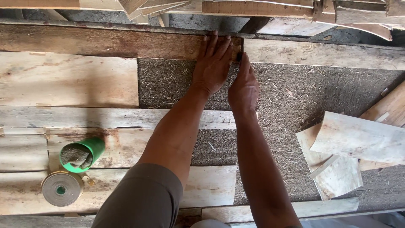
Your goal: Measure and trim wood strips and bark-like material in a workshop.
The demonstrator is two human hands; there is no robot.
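My left hand (213,67) lies flat, fingers spread, on the right end of a dark reddish-brown veneer strip (105,42) at the far side of the work surface. My right hand (243,84) is closed beside it, pinching a small dark tool at the seam (241,48) where that strip meets a paler veneer strip (320,52). The tool is mostly hidden by my fingers, and I cannot tell what it is.
Pale veneer sheets (67,80) cover the left of the grey fibrous board (287,105). A green cup (82,154) holding a grey lump and a roll of tape (62,188) sit near left. Curled veneer offcuts (341,156) lie at right. More strips (253,8) are stacked beyond.
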